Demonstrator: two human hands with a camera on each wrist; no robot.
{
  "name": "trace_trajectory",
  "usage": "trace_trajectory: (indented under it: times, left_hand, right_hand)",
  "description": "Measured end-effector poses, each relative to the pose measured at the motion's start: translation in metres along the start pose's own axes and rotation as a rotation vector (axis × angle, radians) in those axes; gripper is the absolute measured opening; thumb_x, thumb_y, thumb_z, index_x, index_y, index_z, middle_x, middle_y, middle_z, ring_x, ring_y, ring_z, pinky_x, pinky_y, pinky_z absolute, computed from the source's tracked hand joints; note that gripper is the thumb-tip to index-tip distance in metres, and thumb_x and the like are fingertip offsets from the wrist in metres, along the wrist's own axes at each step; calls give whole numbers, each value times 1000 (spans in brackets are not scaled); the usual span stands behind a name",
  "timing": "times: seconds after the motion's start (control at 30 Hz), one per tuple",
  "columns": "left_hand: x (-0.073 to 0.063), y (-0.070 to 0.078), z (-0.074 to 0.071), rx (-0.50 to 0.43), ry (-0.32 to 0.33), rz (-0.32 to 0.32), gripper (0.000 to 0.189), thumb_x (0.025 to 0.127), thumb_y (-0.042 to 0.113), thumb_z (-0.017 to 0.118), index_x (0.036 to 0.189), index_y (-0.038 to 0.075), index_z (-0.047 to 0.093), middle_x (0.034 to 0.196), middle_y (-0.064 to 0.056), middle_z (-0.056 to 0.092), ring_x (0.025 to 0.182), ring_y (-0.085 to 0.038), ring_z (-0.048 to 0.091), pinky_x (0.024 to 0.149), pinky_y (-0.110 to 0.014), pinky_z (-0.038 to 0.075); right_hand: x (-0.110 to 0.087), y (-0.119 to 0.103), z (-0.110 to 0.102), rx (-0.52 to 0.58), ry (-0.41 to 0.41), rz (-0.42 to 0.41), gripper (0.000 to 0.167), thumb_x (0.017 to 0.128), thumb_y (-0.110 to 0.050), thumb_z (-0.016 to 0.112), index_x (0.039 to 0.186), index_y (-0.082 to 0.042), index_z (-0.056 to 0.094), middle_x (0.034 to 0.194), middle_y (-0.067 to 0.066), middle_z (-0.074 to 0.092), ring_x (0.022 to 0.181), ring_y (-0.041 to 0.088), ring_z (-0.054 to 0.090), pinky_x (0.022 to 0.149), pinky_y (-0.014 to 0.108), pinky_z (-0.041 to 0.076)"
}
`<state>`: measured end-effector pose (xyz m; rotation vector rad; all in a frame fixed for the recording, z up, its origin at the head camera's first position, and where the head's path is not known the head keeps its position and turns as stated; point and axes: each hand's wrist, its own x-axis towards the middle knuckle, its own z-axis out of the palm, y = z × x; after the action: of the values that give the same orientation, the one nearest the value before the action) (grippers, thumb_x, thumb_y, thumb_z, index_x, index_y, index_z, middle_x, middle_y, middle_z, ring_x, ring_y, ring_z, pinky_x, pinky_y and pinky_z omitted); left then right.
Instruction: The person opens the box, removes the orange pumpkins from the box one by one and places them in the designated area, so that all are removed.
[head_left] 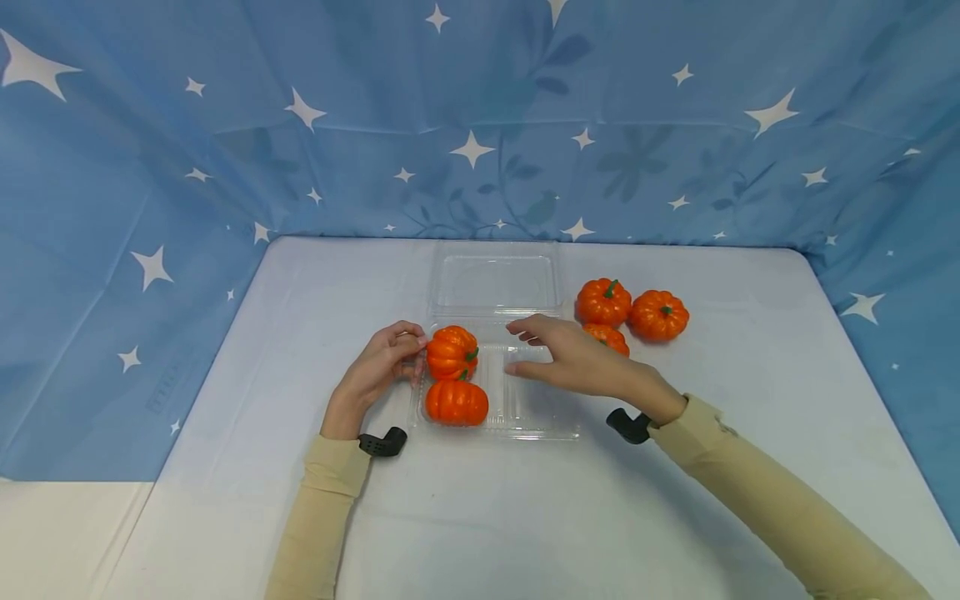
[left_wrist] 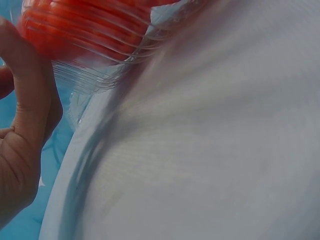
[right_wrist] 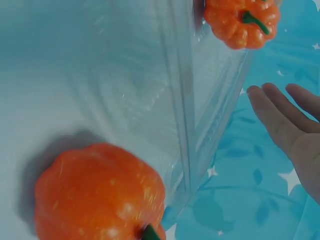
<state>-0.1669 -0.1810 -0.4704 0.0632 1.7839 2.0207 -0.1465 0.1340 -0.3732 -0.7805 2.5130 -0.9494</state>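
Blue starry curtain [head_left: 360, 92] behind a white table [head_left: 465, 517], three orange pumpkins [head_left: 658, 317] at far right, one partly blocked by the right hand [head_left: 573, 357], empty, thumb and fingers apart over the clear plastic clamshell [head_left: 542, 404]. Left hand [head_left: 382, 362] pinches the clamshell's left edge, beside two more pumpkins [head_left: 456, 403] in the left compartment [head_left: 492, 379].

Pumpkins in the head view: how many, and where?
5: two pumpkins in the left half of the clear box, three pumpkins on the table to its right, one of these partly hidden by the right hand.
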Motion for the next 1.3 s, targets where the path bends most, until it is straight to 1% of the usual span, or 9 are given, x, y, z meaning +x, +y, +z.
trace_trajectory:
  times: [0.17,0.33,0.53,0.7,0.87,1.0,1.13,1.17,1.3]
  left_hand:
    - [0,0,-1,12,-4,0,17,105,9,52,117,-2,46,72,-2,59,58,-13,55,50,-25,52]
    - [0,0,0,9,-3,0,17,106,9,52,117,-2,46,72,-2,58,58,-14,55,50,-25,52]
    - [2,-1,0,15,-1,-8,19,105,11,54,117,-2,46,72,-2,58,59,-14,55,50,-26,52]
    - [1,-1,0,20,0,-9,18,106,10,53,117,-2,46,72,-2,58,58,-14,55,50,-25,52]
    - [1,1,1,9,2,-5,16,106,10,53,117,0,46,72,-2,58,59,-14,55,50,-25,52]
    - [1,2,1,8,1,-6,18,106,10,54,117,-1,46,72,-2,58,59,-14,55,51,-25,52]
    - [0,1,1,6,8,-12,17,105,10,54,117,-1,46,72,-2,58,59,-14,55,50,-25,52]
    - [0,1,1,10,6,-9,18,105,10,54,117,-2,46,72,-2,58,59,-14,55,51,-25,52]
    - [-1,2,1,12,9,-2,18,105,10,54,117,-2,47,74,-2,58,60,-14,54,51,-25,51]
  right_hand:
    - [7,-7,4,0,-27,13,61,96,-35,72,142,1,55,141,19,61,125,36,63,105,51,53]
    - [16,-14,9,-23,-81,30,61,97,-39,70,141,1,56,139,19,63,123,35,64,102,49,56]
    - [26,-21,18,-34,-115,31,62,96,-42,70,138,2,59,133,18,67,117,32,66,96,42,59]
    - [32,-24,26,-29,-131,14,58,97,-42,70,134,3,63,123,15,72,107,26,69,90,35,61]
    - [36,-25,31,-36,-120,-6,47,97,-40,71,121,1,71,106,9,76,90,18,70,79,27,61]
    - [39,-26,36,-38,-153,-18,41,98,-39,70,112,-1,75,87,2,74,73,11,64,67,21,55]
    - [42,-27,41,-31,-206,-38,38,98,-39,70,104,-2,77,64,-4,57,56,8,49,54,19,40]
    - [42,-28,42,-29,-215,-37,37,98,-39,70,102,-3,77,62,-5,53,54,8,46,53,19,36]
    - [44,-29,46,-25,-242,-22,35,98,-39,71,97,-4,77,59,-6,47,53,8,42,52,19,32]
